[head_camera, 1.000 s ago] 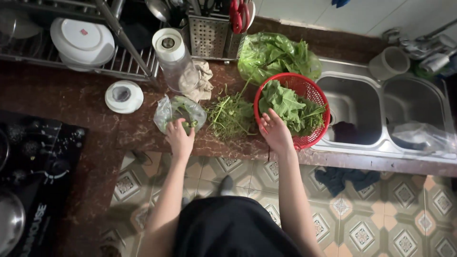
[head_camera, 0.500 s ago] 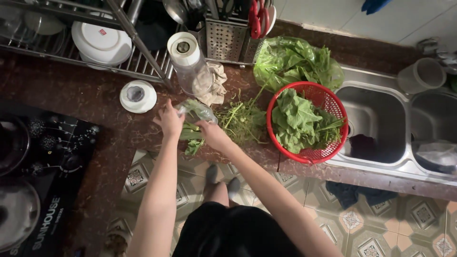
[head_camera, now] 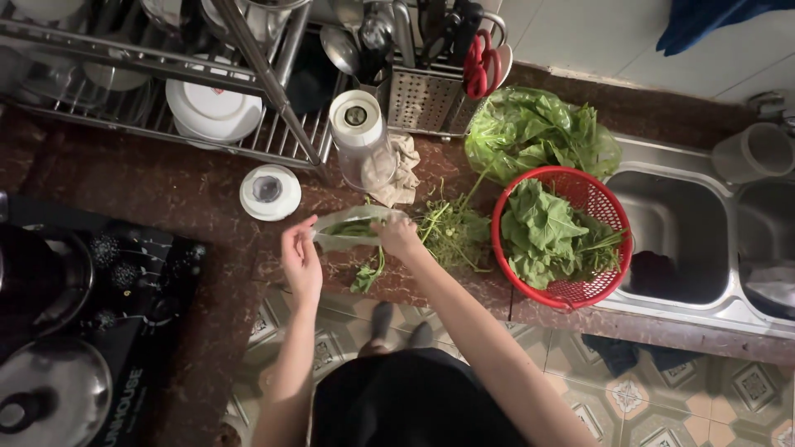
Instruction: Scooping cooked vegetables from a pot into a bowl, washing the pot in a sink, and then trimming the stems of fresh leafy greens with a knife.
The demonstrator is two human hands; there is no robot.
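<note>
My left hand (head_camera: pixel 300 258) and my right hand (head_camera: pixel 398 235) each grip one side of a clear plastic bag (head_camera: pixel 352 229) with green stems inside, held open over the dark stone counter (head_camera: pixel 190 199). A few loose green leaves (head_camera: pixel 367 274) lie under the bag at the counter's edge. Just right of my right hand is a heap of thin green stalks (head_camera: pixel 452 234). Further right, a red mesh basket (head_camera: pixel 599 201) holds leafy greens. Behind it lies a plastic bag of large green leaves (head_camera: pixel 537 130).
A blender jar (head_camera: pixel 361 141) stands behind the bag, its white lid (head_camera: pixel 270 192) to the left, a crumpled cloth (head_camera: pixel 402 170) beside it. A dish rack with plates (head_camera: pixel 212 109) and a cutlery holder (head_camera: pixel 425 98) line the back. Double steel sink (head_camera: pixel 691 236) at right; black stove with pots (head_camera: pixel 62 314) at left.
My right hand left the red basket and came left to the plastic bag. Both hands now hold the bag, pulled open wider than before.
</note>
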